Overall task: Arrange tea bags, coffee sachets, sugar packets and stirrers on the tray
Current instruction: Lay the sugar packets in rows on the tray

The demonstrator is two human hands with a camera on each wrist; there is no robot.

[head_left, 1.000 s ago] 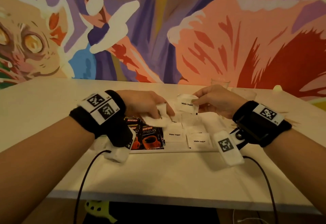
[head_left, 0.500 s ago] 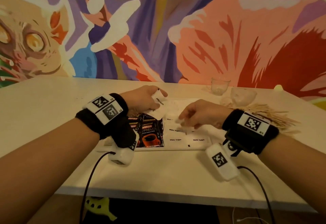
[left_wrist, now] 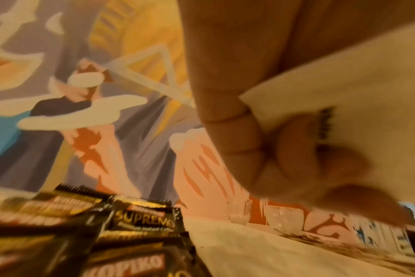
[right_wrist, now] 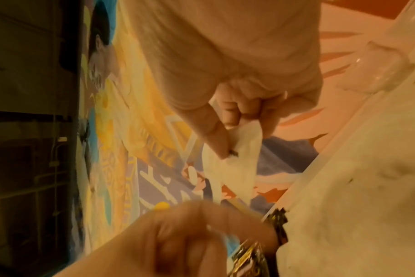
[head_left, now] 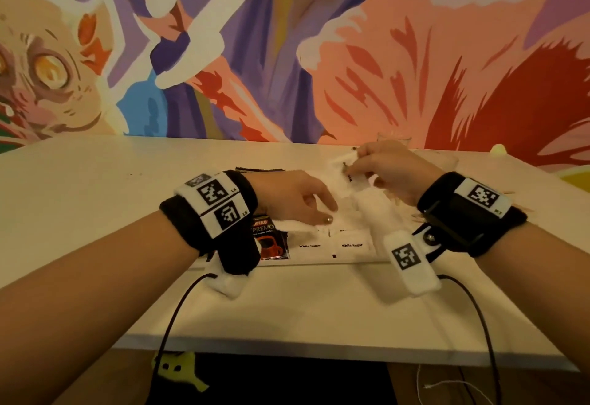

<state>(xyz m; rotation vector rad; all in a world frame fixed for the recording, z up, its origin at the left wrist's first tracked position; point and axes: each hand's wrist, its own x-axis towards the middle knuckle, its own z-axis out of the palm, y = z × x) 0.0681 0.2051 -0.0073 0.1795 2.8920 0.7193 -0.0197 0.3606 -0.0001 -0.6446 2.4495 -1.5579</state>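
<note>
A white tray (head_left: 319,262) lies on the table with black Kopiko coffee sachets (head_left: 271,242) at its left and white sugar packets (head_left: 351,245) in rows beside them. My left hand (head_left: 319,210) hovers low over the tray's middle. In the left wrist view, its thumb and fingers grip a white sugar packet (left_wrist: 344,93) above the coffee sachets (left_wrist: 142,221). My right hand (head_left: 351,165) is raised over the tray's far side and pinches another white sugar packet (head_left: 352,176), which hangs from thumb and fingers (right_wrist: 237,163). A few wooden stirrers (head_left: 415,216) show under my right wrist.
Behind my right hand, a small clear glass (head_left: 394,138) and a clear bowl (head_left: 447,159) stand near the painted wall. The white table (head_left: 95,187) stretches bare to the left. Cables hang from both wrist cameras over the front edge.
My right hand left the tray's near rows, rose toward the back and now pinches a sugar packet. My left hand came down and moved right over the tray.
</note>
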